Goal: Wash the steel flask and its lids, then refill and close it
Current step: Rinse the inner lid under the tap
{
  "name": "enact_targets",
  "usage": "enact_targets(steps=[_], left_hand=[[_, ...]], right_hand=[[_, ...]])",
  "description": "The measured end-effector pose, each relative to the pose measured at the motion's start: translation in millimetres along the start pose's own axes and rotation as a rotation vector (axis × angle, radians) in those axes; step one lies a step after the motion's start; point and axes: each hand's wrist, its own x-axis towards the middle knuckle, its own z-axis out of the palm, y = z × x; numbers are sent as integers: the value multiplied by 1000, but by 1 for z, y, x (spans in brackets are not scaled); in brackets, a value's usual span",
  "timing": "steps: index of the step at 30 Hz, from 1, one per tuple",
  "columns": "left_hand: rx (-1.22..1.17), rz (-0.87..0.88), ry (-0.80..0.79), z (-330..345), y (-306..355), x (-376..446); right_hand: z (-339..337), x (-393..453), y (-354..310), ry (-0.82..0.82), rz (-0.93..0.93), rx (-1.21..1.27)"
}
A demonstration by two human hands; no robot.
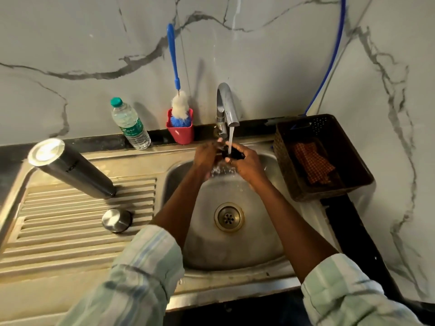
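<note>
Both hands, left hand (pixel 207 156) and right hand (pixel 247 163), pinch a small black lid (pixel 235 155) under the tap's stream (pixel 231 140); the smooth steel flask (pixel 70 168) stands inverted on the ribbed drainboard (pixel 70 222), a domed steel cap (pixel 117 220) nearby.

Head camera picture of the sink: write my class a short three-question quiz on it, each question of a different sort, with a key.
1. True or false: the steel flask stands upside down on the draining board.
2. Where is the blue-handled bottle brush kept? A) in the brown basket B) in the red cup C) in the sink bowl
3. Fill in: both hands rinse a small black lid under the running ____.

Key
1. True; its mouth is down on the ribs.
2. B, the red cup.
3. tap; left hand and right hand hold the lid in the stream.
</note>
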Motion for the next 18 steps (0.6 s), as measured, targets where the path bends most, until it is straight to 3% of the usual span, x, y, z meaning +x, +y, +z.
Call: enact_targets(steps=[2, 5, 13, 18], left_hand=[[-72, -65, -125, -5, -10, -18], [-162, -30, -168, -9, -20, -33], [-389, 42, -79, 16, -26, -58], [-367, 39, 62, 24, -23, -60]], right_hand=[[0, -3, 5, -53, -8, 12], [1, -5, 16, -100, -13, 50], [-14, 3, 27, -166, 71, 288], [-13, 3, 21, -149, 74, 315]])
